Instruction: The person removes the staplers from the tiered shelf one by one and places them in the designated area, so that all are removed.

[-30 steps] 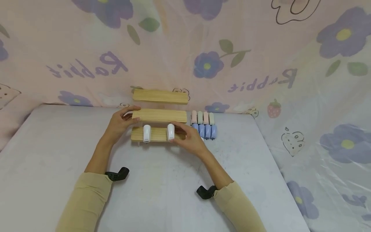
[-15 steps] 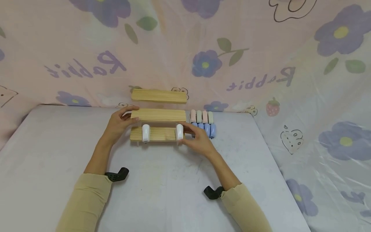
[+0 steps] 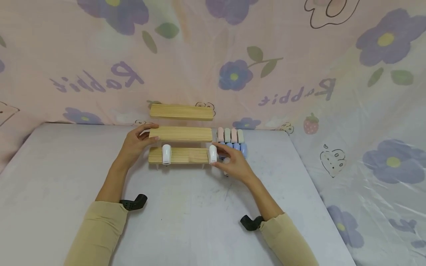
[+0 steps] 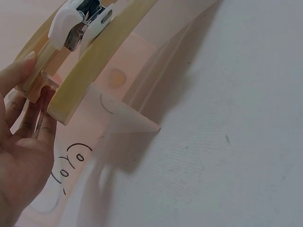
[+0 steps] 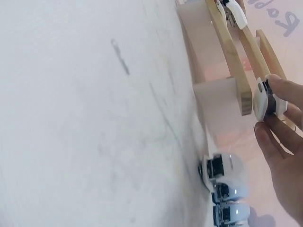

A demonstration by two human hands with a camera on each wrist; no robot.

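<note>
A three-step wooden shelf stands at the back of the table, with a bottom plank [image 3: 186, 157], a middle plank [image 3: 181, 133] and a top plank [image 3: 181, 112]. My left hand [image 3: 133, 146] grips the left end of the middle plank, thumb on one side and fingers on the other. One small white stapler [image 3: 166, 154] sits near the left end of the bottom plank. Between thumb and fingers, my right hand [image 3: 235, 163] pinches a second white stapler [image 5: 260, 101] at that plank's right end.
Right of the shelf, pink and pale green staplers [image 3: 230, 135] stand in a row, with blue staplers [image 3: 243, 150] in front. Another white stapler [image 5: 232, 170] stands beside the blue ones, partly behind my right hand in the head view. A printed curtain [image 3: 186, 55] hangs behind the table.
My right hand has slid the white stapler rightward along the bottom plank to its right end. The left hand has kept its hold on the middle plank.
</note>
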